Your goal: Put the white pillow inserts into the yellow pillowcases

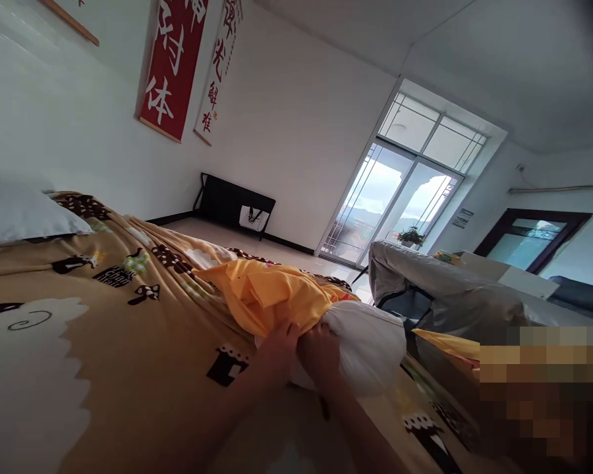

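Observation:
A white pillow [375, 342] lies on the patterned bedding, its left part under a bunched yellow pillowcase [277, 286]. Both of my hands meet at the edge where yellow cloth gives way to white. My left hand [282, 345] has its fingers closed on the pillowcase. Right beside it, my right hand [320, 349] is also closed on the pillowcase edge, against the pillow. The fingertips are partly hidden in the folds.
Tan bedding [163, 375] with sheep and house prints spreads around the pillow. Another white pillow [24, 210] rests at the far left. Plastic-covered furniture [449, 289] and a dark chair [405, 303] stand to the right. More yellow cloth [442, 343] shows beside a blurred-out patch.

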Tool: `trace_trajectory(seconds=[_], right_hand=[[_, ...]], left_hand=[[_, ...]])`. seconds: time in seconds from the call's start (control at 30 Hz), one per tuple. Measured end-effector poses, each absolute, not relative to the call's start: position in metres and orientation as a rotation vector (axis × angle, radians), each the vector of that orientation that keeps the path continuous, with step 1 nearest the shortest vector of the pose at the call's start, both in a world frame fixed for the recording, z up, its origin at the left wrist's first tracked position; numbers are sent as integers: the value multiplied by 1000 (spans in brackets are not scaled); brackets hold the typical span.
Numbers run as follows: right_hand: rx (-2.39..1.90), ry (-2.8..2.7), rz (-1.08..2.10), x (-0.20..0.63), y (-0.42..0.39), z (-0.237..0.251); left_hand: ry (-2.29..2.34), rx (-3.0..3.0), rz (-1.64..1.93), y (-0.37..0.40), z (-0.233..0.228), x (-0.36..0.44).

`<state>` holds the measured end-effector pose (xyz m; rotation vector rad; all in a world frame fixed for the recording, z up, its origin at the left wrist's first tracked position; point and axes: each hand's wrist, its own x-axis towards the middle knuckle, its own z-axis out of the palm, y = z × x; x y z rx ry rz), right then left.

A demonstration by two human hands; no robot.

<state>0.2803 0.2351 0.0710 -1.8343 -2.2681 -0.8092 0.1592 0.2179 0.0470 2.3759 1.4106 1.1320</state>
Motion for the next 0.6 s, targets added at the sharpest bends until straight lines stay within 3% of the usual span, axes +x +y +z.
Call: trace_trajectory(seconds=[0.1,0.23,0.5,0.6], right_hand=[[-1942,-2177,-692,284,239,71],[-1911,-2055,-722,275,236,65],[-1164,-2152,-1040,282,190,31],[-1082,-2048,-1159,296,178,12]], left_hand=[[1455,2476,1207,223,28,174],[1483,2605,1644,233,5,175],[1727,2499,1937,252,-9,143],[1771,2473,1986,255,-4,136]])
